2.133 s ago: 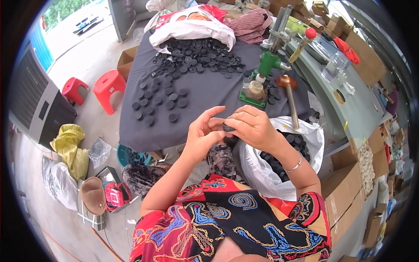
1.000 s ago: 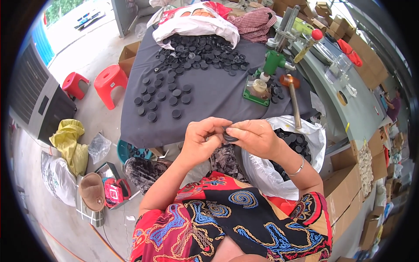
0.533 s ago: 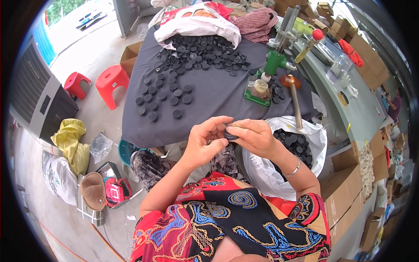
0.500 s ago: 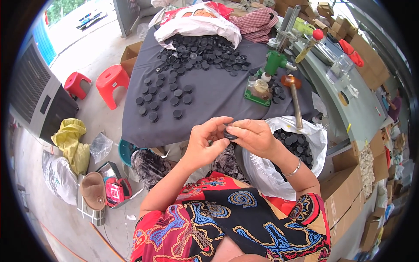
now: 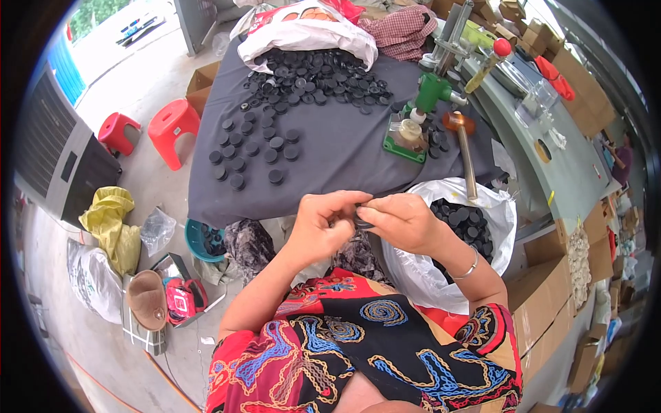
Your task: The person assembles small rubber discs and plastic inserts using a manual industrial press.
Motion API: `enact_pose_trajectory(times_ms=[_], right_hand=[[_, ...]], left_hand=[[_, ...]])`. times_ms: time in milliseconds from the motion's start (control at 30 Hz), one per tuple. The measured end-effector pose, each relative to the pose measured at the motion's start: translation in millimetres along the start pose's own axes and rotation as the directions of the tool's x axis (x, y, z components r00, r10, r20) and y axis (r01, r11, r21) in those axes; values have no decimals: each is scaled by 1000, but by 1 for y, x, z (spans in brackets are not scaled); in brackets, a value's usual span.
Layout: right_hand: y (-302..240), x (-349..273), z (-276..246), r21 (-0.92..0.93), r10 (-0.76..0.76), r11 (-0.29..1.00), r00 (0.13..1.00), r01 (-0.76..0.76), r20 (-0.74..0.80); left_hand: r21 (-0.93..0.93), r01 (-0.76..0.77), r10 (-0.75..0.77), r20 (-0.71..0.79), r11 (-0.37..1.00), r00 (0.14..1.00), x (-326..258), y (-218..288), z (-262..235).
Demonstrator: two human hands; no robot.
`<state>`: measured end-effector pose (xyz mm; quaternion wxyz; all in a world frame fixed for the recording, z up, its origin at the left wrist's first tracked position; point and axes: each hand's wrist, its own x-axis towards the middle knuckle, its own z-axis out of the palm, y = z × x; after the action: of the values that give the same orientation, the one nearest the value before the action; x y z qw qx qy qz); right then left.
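Just past the table's near edge, a black round cap [image 5: 363, 222] is held between my two hands. My right hand [image 5: 407, 221] pinches it between thumb and fingers. Against its left side, my left hand [image 5: 320, 226] is closed, with curled fingers meeting the right fingertips; its exact grip is partly hidden. Similar black caps [image 5: 272, 148] stand in loose rows on the grey-covered table [image 5: 330, 165]. Behind them lies a heap of black caps [image 5: 310, 79], spilling from a white and red sack [image 5: 310, 38]. Below my right wrist, an open white sack [image 5: 413, 275] holds more caps.
A green hand press [image 5: 427, 96] with a red-knobbed lever stands at the table's right. Beside it, a mallet [image 5: 466, 155] reaches toward the white sack. A teal basin [image 5: 195, 241] sits left of my legs; red stools [image 5: 172, 131] stand farther left.
My left fingers have curled in closer to the cap and the right hand. My left leg has shifted right, uncovering more of the teal basin with black pieces in it. The view has shifted slightly.
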<state>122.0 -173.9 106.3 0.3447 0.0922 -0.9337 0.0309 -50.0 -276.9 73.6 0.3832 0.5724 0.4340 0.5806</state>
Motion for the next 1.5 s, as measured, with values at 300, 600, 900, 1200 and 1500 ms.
enact_pose_trajectory(times_ms=[300, 600, 900, 1200, 1500], right_hand=[[3, -4, -2, 232, 151, 966, 976, -113, -155], [-7, -13, 8, 366, 373, 885, 908, -288, -188], [-5, -3, -2, 572, 433, 738, 901, -358, 5], [-1, 17, -10, 432, 422, 753, 868, -496, 260], [-2, 28, -9, 397, 402, 775, 868, -492, 290]], left_hand=[[-487, 120, -83, 97, 865, 992, 8, -4, 1], [-285, -66, 43, -83, 956, 996, -7, -18, 16], [522, -432, 437, 123, 735, 891, -8, -1, -4], [659, -424, 367, 233, 621, 900, -14, 11, -9], [680, -408, 341, 240, 609, 909, -15, 12, -15]])
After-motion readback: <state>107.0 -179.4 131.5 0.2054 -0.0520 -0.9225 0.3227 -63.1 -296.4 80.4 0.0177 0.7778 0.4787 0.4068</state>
